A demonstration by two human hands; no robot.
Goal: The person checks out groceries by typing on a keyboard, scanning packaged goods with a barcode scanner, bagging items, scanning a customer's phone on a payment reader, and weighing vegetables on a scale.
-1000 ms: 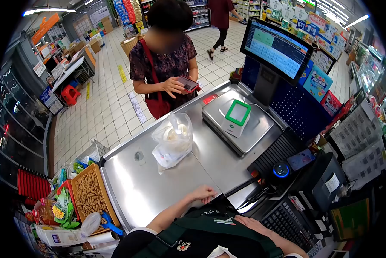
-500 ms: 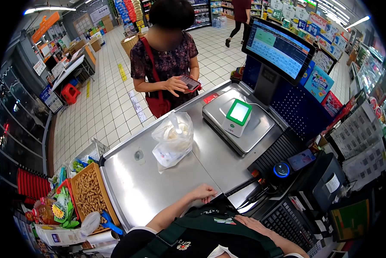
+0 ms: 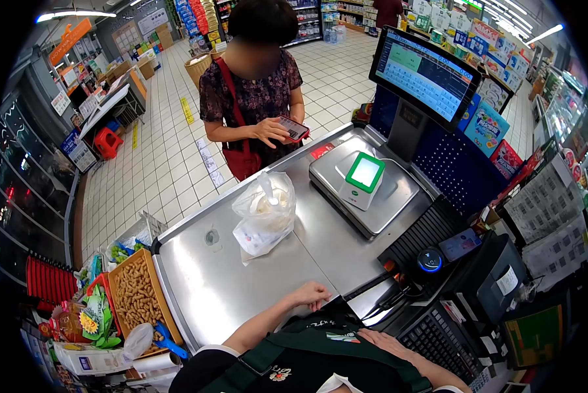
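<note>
My left hand (image 3: 312, 296) rests on the near edge of the metal counter (image 3: 255, 295), its fingers curled in; whether anything is inside is hidden. Against the front of my apron lies my right hand (image 3: 379, 342), flat with fingers stretched out and holding nothing. A knotted white plastic bag (image 3: 264, 216) with pale contents stands on the counter beyond my left hand. To its right, a payment device with a green frame (image 3: 365, 172) sits on a metal scale (image 3: 399, 196), its screen lit white.
Across the counter a person (image 3: 251, 98) holds a red-cased phone (image 3: 294, 129). A monitor (image 3: 425, 75) stands at the back right, a keyboard (image 3: 438, 337) at the near right. Left of the counter is a crate of peanuts (image 3: 137, 295).
The payment device's screen has turned from dark to bright white. The person's phone has shifted slightly right, and a walker in the background has moved farther away. My hands have stayed put.
</note>
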